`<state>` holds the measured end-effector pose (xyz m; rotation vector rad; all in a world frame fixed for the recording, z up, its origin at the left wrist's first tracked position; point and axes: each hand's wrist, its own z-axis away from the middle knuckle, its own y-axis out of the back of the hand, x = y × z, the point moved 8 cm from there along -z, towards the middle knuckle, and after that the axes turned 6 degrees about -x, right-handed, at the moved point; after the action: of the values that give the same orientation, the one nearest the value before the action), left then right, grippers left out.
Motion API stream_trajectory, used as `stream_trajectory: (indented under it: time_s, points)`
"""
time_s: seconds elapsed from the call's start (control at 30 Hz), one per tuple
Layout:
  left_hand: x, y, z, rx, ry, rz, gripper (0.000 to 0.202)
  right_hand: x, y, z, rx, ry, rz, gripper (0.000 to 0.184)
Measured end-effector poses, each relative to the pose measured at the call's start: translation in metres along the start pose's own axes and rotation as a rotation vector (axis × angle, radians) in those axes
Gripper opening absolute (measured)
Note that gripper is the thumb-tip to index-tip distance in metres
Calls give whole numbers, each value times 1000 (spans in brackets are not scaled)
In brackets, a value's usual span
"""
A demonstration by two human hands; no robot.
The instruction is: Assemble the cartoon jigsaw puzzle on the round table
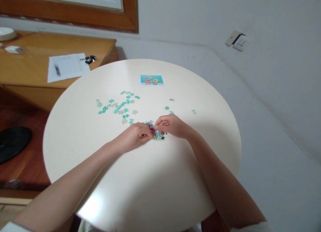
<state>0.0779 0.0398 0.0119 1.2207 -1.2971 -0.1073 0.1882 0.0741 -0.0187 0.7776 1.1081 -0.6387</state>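
A small joined patch of jigsaw puzzle [158,135], with pink, white and teal printing, lies on the round white table [140,182]. At the patch's left edge, my left hand [139,134] is closed, thumb and fingers gripping puzzle pieces there. From the right, my right hand [173,125] reaches over the patch; its thumb and index finger pinch at a pink puzzle piece [151,126]. Fingers hide part of the patch. Teal pieces also show just behind my fingertips.
Many loose teal puzzle pieces [122,105] are scattered left of centre. A few others, including a small piece [194,111], lie to the right. A picture card [151,80] rests farther back. The wooden desk [82,41] holds paper [67,67] and keys [90,59].
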Motion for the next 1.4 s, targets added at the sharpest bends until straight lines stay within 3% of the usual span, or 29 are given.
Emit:
stream_trajectory:
  time_s: [0.57,1.1,1.4]
  points:
    - [14,-2,1,-6,-92,-104,24,0,-7,1,-82,-2,-5,15]
    - [13,-5,1,-64,-83,-147,26,-6,-16,4,-137,24,261,12]
    - [13,-7,1,-57,-165,-209,28,-8,-17,5,-127,21,323,12]
